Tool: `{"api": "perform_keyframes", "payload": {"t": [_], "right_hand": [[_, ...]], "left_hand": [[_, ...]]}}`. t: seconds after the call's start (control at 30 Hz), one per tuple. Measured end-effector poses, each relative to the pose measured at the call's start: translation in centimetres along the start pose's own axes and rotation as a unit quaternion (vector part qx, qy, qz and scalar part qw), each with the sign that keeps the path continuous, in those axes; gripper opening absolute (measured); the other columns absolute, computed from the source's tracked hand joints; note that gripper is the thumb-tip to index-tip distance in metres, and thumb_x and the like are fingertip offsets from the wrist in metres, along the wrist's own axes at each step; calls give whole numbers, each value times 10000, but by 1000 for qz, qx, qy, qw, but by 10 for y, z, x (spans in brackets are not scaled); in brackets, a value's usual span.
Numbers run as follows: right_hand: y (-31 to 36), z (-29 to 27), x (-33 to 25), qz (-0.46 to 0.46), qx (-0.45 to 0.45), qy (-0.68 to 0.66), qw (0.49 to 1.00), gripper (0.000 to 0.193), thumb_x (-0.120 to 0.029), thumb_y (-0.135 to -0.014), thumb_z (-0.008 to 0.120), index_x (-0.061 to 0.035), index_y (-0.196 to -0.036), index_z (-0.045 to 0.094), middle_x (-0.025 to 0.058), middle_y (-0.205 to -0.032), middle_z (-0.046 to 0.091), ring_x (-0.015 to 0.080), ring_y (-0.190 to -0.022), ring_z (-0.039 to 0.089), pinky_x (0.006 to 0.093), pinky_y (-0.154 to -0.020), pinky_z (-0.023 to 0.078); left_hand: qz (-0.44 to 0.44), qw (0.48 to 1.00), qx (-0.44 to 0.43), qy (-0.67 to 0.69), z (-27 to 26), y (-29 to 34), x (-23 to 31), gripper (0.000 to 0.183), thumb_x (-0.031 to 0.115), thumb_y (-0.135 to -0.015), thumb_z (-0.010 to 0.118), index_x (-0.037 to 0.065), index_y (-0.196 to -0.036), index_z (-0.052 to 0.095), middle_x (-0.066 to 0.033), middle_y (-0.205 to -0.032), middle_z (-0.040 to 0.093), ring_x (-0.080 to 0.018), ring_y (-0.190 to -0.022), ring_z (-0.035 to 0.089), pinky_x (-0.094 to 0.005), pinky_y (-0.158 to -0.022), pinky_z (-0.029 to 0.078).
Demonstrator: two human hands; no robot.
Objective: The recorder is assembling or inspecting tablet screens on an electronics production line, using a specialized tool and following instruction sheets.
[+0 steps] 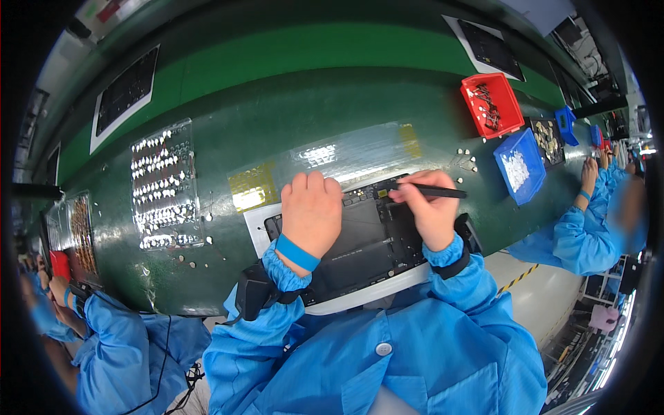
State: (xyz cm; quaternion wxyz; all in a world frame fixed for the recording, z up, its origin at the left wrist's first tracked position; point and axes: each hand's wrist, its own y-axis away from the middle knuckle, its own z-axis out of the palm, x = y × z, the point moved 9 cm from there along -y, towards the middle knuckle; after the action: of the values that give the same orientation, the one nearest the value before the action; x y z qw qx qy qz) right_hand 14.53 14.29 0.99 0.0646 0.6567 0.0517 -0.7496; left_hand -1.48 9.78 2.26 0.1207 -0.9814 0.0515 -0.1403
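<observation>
Right hand (431, 211) pinches a black tool (444, 191); left hand (311, 216) is curled, its grip hidden from me. The laptop (356, 232) lies beneath both, on the surface (242, 117). I'd work the tip lightly, wrist braced.

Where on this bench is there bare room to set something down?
Widest: the green tabletop beyond the clear plastic sheet, between the clear tray and red bin. Smaller: between the right hand and blue bin. Crowded: beside the bins, where loose parts lie, and over the open device.
</observation>
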Motion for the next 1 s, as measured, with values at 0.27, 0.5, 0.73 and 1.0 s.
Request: {"api": "perform_keyframes", "payload": {"t": [0.27, 0.5, 0.73, 1.0], "right_hand": [[32, -138, -67, -154, 176, 73, 970, 103, 29, -809, 536, 17, -882, 464, 124, -854, 564, 197, -750, 600, 286, -704, 492], [11, -138, -65, -206, 76, 413, 884, 47, -26, -780, 540, -28, -813, 574, 106, -747, 538, 227, -688, 540, 302, -620, 434], [-9, -109, -40, -237, -13, 503, 831, 89, -79, -661, 630, -79, -746, 603, 68, -703, 522, 261, -628, 554, 353, -540, 459], [-8, -121, -45, -228, 30, 429, 874, 99, -46, -652, 637, -71, -714, 564, 81, -682, 537, 270, -603, 549, 350, -518, 448]], "left_hand": [[18, 996, -30, 88, -10, -1, 11, 141, 99, -745, 566, 36, -849, 495, -128, -776, 512, -323, -739, 508, -401, -634, 418], [77, 986, 50, 137, -73, -52, 35, 147, -1, -736, 507, 48, -865, 557, -143, -795, 515, -342, -718, 537, -407, -599, 442], [87, 986, 121, 75, -113, -151, 9, 138, 37, -801, 463, 7, -903, 550, -173, -820, 530, -347, -801, 521, -372, -712, 426], [54, 996, 65, -20, -66, -294, -95, 218, 157, -852, 425, 65, -998, 557, -166, -951, 563, -335, -938, 525, -388, -797, 420]]}}
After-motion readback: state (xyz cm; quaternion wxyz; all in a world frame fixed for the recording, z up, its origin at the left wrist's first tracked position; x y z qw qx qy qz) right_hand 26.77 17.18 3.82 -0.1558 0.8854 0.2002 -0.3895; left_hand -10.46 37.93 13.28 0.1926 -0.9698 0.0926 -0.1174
